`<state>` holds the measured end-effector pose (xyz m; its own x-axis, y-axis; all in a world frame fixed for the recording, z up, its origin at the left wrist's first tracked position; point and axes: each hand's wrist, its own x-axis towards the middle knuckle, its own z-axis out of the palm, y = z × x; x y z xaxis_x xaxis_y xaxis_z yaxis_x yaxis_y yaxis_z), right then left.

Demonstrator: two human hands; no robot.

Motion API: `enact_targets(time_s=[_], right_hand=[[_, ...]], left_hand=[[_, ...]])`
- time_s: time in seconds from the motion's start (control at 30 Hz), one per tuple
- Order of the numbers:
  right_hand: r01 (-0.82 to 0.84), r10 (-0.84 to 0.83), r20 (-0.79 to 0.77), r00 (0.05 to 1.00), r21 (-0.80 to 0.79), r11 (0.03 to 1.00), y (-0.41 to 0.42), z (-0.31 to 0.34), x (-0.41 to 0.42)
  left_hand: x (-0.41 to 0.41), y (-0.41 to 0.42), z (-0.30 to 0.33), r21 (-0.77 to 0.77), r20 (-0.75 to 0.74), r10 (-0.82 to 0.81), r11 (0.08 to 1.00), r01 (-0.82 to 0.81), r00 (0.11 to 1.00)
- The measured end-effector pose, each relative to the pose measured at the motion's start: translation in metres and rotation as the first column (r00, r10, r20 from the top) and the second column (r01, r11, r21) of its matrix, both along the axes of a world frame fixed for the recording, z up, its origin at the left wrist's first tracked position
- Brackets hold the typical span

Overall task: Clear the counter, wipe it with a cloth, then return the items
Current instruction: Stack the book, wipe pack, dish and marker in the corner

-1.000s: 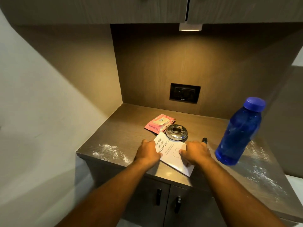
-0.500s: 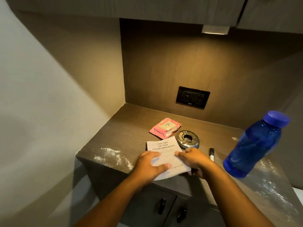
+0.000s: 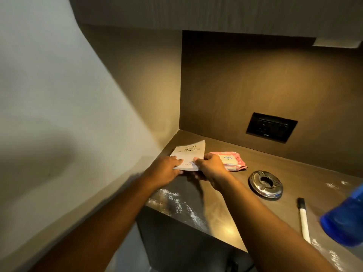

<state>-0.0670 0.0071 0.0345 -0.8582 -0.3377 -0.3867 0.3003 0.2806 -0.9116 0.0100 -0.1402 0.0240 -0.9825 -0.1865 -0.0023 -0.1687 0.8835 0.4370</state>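
A white paperback book (image 3: 190, 154) is held above the back left part of the dark wooden counter (image 3: 225, 209). My left hand (image 3: 167, 169) grips its near left edge and my right hand (image 3: 211, 166) grips its near right edge. A pink wipes pack (image 3: 234, 160) lies just right of the book. A round metal ashtray (image 3: 266, 184) sits right of my right arm. A white marker with a black cap (image 3: 303, 218) lies near the front right. The blue bottle (image 3: 347, 218) stands at the right edge of view, partly cut off.
White powder (image 3: 176, 205) is spilled on the counter's front left corner, and more (image 3: 334, 185) lies at the right. A black wall socket (image 3: 271, 127) is set in the back panel. A pale wall (image 3: 59, 114) closes the left side. Cabinets hang overhead.
Both hands have lifted the book off the counter's front edge and carried it back and to the left. The view has swung left, pushing the bottle to the right edge.
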Motion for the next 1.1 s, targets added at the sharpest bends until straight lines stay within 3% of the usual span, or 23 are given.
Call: enact_targets(time_s=[0.13, 0.2, 0.27, 0.43, 0.6, 0.77, 0.87, 0.93, 1.03, 1.1], right_hand=[[-0.173, 0.249, -0.226, 0.942, 0.309, 0.935, -0.026, -0.03, -0.008], [-0.185, 0.462, -0.361, 0.81, 0.591, 0.785, -0.033, -0.045, -0.011], [-0.108, 0.58, -0.391, 0.715, 0.758, 0.644, -0.036, -0.052, -0.015], [-0.08, 0.691, -0.382, 0.613, 0.84, 0.536, -0.047, -0.062, -0.028], [-0.11, 0.721, -0.296, 0.627, 0.882, 0.458, -0.066, -0.065, -0.039], [-0.082, 0.614, -0.318, 0.723, 0.842, 0.533, -0.081, -0.07, -0.051], [0.02, 0.501, -0.477, 0.722, 0.739, 0.673, -0.064, -0.064, -0.049], [0.192, 0.327, -0.606, 0.725, 0.633, 0.75, -0.039, -0.058, -0.047], [0.467, 0.095, -0.703, 0.704, 0.56, 0.684, 0.0, -0.053, -0.04], [0.5, 0.07, -0.676, 0.733, 0.606, 0.619, 0.016, -0.057, -0.037]], left_hand=[[-0.021, -0.026, -0.031, -0.162, 0.17, -0.029, 0.985, 0.057, 0.985], [-0.029, -0.029, -0.039, -0.209, 0.244, -0.064, 0.971, 0.117, 0.968], [-0.039, -0.032, -0.044, -0.223, 0.283, -0.091, 0.962, 0.158, 0.955], [-0.064, -0.051, -0.051, -0.29, 0.29, -0.142, 0.929, 0.228, 0.947], [-0.077, -0.066, -0.057, -0.327, 0.251, -0.13, 0.921, 0.211, 0.959], [-0.096, -0.072, -0.061, -0.267, 0.245, -0.127, 0.944, 0.193, 0.961], [-0.111, -0.07, -0.058, -0.266, 0.279, -0.101, 0.947, 0.178, 0.955], [-0.119, -0.067, -0.051, -0.284, 0.295, -0.082, 0.944, 0.169, 0.952], [-0.13, -0.049, -0.043, -0.238, 0.238, -0.096, 0.959, 0.154, 0.967], [-0.135, -0.023, -0.037, -0.061, 0.159, -0.107, 0.991, 0.118, 0.981]])
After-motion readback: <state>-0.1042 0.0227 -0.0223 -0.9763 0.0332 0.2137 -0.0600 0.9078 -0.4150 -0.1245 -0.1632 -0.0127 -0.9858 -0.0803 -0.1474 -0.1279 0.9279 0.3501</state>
